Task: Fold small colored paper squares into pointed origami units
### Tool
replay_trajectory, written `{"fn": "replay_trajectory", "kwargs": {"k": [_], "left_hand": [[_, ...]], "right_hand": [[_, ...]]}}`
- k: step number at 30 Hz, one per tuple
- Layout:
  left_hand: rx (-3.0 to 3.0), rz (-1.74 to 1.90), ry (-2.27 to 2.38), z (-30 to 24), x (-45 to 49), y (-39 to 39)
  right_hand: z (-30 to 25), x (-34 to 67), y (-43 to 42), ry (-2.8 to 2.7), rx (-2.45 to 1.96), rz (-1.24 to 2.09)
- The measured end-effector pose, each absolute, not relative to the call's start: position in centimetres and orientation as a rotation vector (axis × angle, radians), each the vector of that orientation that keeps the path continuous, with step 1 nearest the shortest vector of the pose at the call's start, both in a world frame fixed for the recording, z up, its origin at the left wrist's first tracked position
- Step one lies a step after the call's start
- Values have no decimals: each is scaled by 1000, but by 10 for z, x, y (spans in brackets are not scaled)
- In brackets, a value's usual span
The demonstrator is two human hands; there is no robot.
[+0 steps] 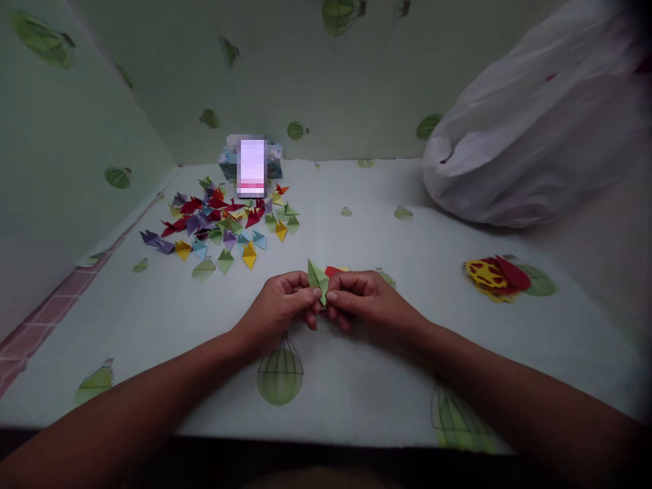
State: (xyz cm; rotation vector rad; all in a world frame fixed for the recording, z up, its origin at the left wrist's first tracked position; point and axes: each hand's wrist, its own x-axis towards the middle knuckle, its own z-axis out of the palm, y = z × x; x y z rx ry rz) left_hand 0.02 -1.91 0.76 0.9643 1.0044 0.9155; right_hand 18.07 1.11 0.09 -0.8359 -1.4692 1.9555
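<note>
My left hand and my right hand meet at the middle of the table, fingers pinched together on a small folded green paper piece. Its pointed tip sticks up between my thumbs. A red paper with a bit of yellow lies flat just behind my right hand. A pile of several folded paper pieces in red, purple, yellow, blue and green lies to the far left of my hands.
A small box stands behind the pile against the back wall. A large white plastic bag fills the back right. A red and yellow paper stack lies at the right. The table cover shows green balloon prints.
</note>
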Motion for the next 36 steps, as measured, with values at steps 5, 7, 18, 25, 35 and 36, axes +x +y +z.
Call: {"fn": "replay_trajectory", "kwargs": {"k": [5,7,18,25,35,36], "left_hand": [[994,907,1003,7,-1,-20],[998,907,1011,6,-1,-20],[1041,862,1054,9,0,-20],[1147,833,1082,10,1,-21],[1183,829,1075,7,-1,-20],[1179,809,1078,7,-2,-20]], "right_hand": [[3,179,10,-1489,-887,1920],[4,178,10,-1507,-901,1902],[5,182,13,-1495,-876,1839],[3,179,13,-1421,-938,1814],[5,180,10,-1429,-925,1801],[4,180,11,-1428,-923,1802]]}}
